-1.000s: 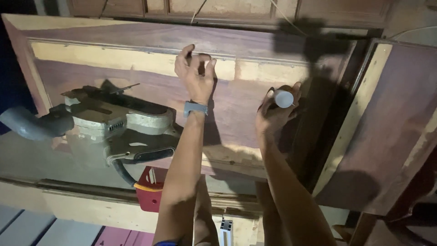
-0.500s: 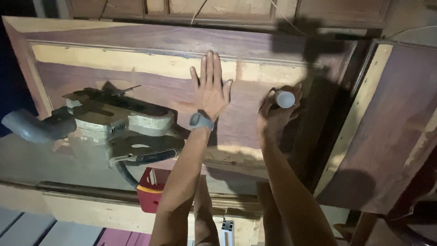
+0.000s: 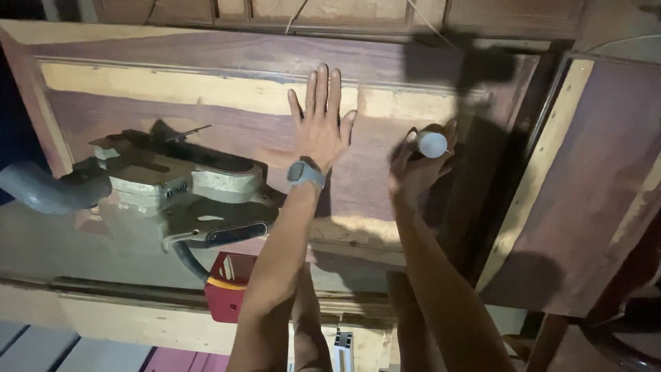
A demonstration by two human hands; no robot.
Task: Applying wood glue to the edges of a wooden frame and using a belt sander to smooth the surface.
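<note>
Two hands over a wooden panel (image 3: 206,131), left hand (image 3: 320,131) flat open, right hand (image 3: 416,169) gripping a white bottle (image 3: 432,144), belt sander (image 3: 179,196) beside.

matt wood panel (image 3: 227,131) (dusty), worn metal sander (image 3: 179,196)

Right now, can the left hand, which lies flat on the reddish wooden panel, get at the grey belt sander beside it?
Probably yes. The left hand lies flat and holds nothing, and only bare reddish wooden panel separates it from the grey belt sander.

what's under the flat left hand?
The left hand lies palm-down on the reddish wood panel, by its pale strip. The patch beneath the palm is covered. A belt sander sits beside.
</note>
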